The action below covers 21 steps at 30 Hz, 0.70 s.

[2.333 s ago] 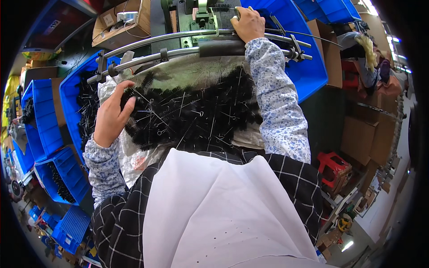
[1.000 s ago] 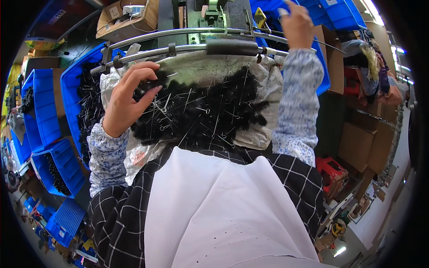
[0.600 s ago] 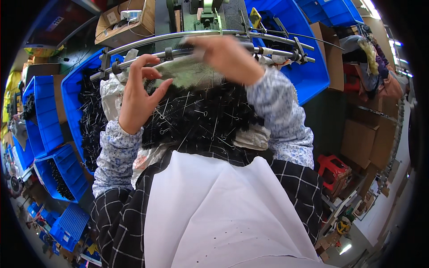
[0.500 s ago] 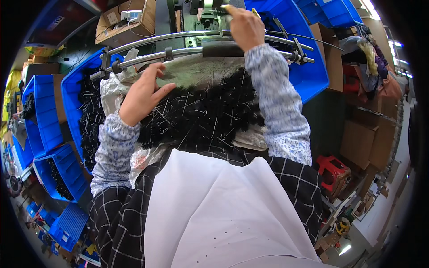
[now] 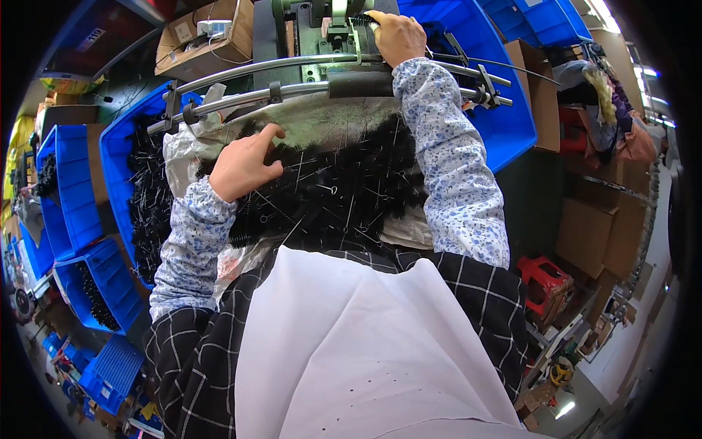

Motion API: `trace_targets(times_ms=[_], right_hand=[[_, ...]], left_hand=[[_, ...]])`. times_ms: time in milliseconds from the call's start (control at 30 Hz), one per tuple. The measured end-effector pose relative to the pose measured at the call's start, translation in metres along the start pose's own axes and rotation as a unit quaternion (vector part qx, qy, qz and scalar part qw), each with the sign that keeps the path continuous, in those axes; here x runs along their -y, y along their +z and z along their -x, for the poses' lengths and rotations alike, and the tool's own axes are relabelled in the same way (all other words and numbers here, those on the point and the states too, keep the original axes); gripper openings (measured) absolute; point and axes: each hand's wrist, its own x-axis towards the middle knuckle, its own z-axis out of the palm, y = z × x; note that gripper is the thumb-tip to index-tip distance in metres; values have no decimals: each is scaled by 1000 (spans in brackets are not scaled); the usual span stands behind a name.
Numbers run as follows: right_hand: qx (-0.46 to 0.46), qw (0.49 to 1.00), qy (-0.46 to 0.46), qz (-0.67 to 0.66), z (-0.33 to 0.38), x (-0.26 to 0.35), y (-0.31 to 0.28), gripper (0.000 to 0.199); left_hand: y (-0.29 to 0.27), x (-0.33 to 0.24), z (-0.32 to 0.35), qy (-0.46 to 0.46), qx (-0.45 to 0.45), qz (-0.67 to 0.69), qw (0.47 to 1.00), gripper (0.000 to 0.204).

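My right hand (image 5: 399,38) is at the machine (image 5: 322,36) at the top, its fingers pinching a small black bristle brush (image 5: 360,20) whose bristled end points left, toward the machine's centre. Something yellowish covers one fingertip. Over the left side of a heap of black wire brushes (image 5: 329,183), my left hand (image 5: 245,164) hovers with thumb and forefinger apart, holding nothing that I can see. Thin metal stems and small ring ends stick out of the heap. Beneath it lies a worn whitish sheet (image 5: 303,113) in front of the machine.
Two curved metal rails (image 5: 256,67) cross between me and the machine, with a dark sleeve (image 5: 358,83) on one. A blue bin (image 5: 117,157) with more brushes stands left, another blue bin (image 5: 504,124) right. A cardboard box (image 5: 208,40) sits at upper left, a red stool (image 5: 542,282) at right.
My left hand has shifted slightly right and down over the heap. My right hand has moved a little left and up, and the brush in it now shows beside the machine's centre.
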Motion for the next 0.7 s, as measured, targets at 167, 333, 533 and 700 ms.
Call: trace_targets(times_ms=[167, 333, 533, 700], right_hand=[[26, 1000, -11, -12, -10, 9, -6, 24], [88, 989, 103, 66, 1, 9, -24, 41], [65, 992, 105, -5, 13, 6, -4, 40], [65, 993, 98, -10, 4, 38, 1, 32]], left_hand=[[-1, -8, 7, 9, -9, -34, 999, 41], [-18, -15, 9, -17, 16, 65, 998, 45], [-24, -6, 14, 28, -13, 97, 995, 37], [-42, -12, 17, 1, -25, 83, 996, 30]])
